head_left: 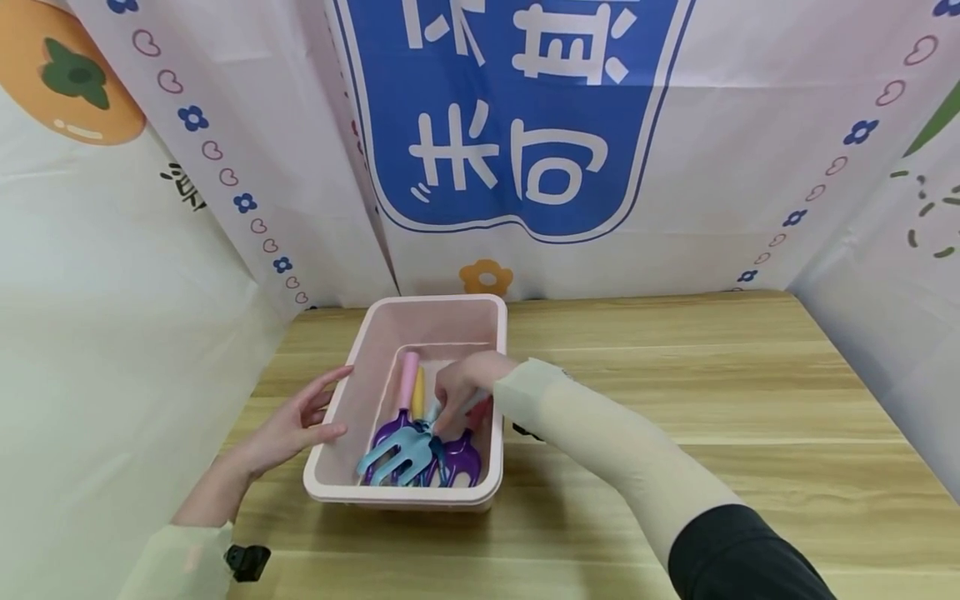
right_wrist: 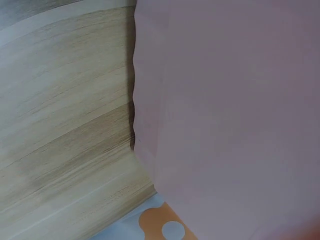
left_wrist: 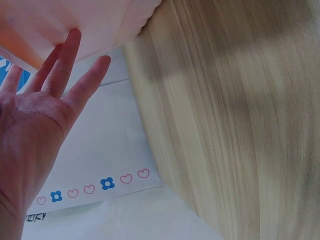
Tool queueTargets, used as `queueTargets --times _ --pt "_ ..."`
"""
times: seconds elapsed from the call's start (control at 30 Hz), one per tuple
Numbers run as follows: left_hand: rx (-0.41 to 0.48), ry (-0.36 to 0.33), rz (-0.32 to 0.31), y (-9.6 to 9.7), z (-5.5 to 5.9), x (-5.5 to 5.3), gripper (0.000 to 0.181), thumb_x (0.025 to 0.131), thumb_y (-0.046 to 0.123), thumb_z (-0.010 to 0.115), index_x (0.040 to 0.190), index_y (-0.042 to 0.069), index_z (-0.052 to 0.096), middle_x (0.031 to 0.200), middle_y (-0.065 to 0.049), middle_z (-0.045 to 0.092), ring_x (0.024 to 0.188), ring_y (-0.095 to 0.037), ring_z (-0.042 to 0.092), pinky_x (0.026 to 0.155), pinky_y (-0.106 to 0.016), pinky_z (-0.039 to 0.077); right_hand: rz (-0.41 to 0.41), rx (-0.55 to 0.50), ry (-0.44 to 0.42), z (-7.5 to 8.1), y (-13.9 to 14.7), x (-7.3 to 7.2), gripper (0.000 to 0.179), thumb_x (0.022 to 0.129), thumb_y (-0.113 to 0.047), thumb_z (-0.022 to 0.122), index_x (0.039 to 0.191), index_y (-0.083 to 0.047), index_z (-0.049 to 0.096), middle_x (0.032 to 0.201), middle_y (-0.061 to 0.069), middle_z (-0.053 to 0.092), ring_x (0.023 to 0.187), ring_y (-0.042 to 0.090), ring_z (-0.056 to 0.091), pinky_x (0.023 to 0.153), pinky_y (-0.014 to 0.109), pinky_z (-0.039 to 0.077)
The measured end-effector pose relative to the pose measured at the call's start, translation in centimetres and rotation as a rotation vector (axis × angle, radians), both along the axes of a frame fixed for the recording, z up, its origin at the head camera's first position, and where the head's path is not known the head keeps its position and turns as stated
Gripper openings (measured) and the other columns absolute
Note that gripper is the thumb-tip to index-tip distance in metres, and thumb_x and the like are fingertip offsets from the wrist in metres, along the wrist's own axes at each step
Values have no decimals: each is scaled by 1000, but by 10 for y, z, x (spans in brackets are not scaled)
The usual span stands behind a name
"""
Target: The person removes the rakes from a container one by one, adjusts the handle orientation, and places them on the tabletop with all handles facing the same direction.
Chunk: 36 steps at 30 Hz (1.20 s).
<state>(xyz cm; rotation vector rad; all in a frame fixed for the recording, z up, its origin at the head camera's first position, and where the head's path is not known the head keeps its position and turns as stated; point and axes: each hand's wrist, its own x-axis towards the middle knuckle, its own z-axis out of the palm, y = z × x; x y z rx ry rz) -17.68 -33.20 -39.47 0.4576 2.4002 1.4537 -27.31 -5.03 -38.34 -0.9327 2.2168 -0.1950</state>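
Note:
A pink plastic bin holds several toy garden tools. On top lies a light blue hand fork, tines toward the near end. My right hand reaches in over the right rim and pinches the fork near its neck, covering much of the handle. Under and beside it are a purple-headed tool with a pink handle, a yellow handle and another purple head. With fingers spread, my left hand touches the bin's left side; in the left wrist view its fingertips meet the outer wall.
The bin stands on a wood-grain table, left of the middle. Printed cloth walls enclose the table at the back and both sides. In the right wrist view, the bin's outer wall fills most of the picture.

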Motion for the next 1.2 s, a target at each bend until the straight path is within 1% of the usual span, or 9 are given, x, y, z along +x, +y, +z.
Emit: queueTargets --times 0.1,0.3,0.43,0.6,0.77,0.9,1.0,1.1,1.2 --pt "-7 -6 5 0 1 0 76 93 9 64 155 17 21 147 -33 32 122 -52 44 86 -42 52 4 -39 22 1 1 -1 28 85 -45 72 86 -18 66 75 -4 56 70 11 51 62 24 40" --pt "-20 -5 14 0 2 1 76 93 9 65 155 16 21 146 -33 34 121 -51 46 86 -40 52 58 -162 18 5 2 -1 19 87 -35 73 89 -18 67 81 -2 59 73 14 54 63 24 43" --pt "-24 -11 21 0 3 1 76 93 10 65 155 17 21 145 -33 34 121 -51 46 86 -41 52 80 -197 12 8 1 0 15 89 -30 72 90 -16 66 80 -3 58 69 13 53 60 22 42" --pt "-22 -3 12 0 1 1 75 94 10 64 155 16 21 146 -34 33 121 -51 46 86 -39 52 117 -208 39 14 2 1 16 88 -29 73 86 -15 67 71 -3 54 64 11 49 58 21 40" --pt "-6 13 -9 0 -1 2 75 94 8 63 155 14 20 144 -35 34 119 -51 47 84 -33 51 123 -222 66 20 6 1 17 87 -27 75 80 -13 67 72 -4 55 65 10 49 59 21 41" --pt "-2 18 -12 0 -2 2 75 94 8 63 155 14 20 144 -35 34 119 -50 48 84 -31 51 96 -222 32 26 13 -1 17 88 -26 73 80 -13 67 74 -3 55 66 10 49 59 22 41" --pt "-3 20 -5 0 -2 2 75 94 8 64 155 15 21 144 -34 35 119 -49 48 84 -32 51 84 -218 13 30 19 -2 16 90 -27 71 83 -13 67 77 -3 56 70 11 50 63 23 42" --pt "-3 26 -8 0 -2 2 75 94 8 64 155 15 21 143 -35 36 119 -48 49 83 -33 51 93 -214 46 36 23 -2 15 90 -29 71 85 -15 69 81 -3 59 75 11 52 67 23 43" --pt "4 26 -7 -1 -2 2 75 93 8 64 155 15 22 143 -35 36 118 -46 51 83 -32 52 111 -202 136 40 24 -2 16 88 -32 73 85 -17 70 81 -5 62 76 10 53 68 23 45"
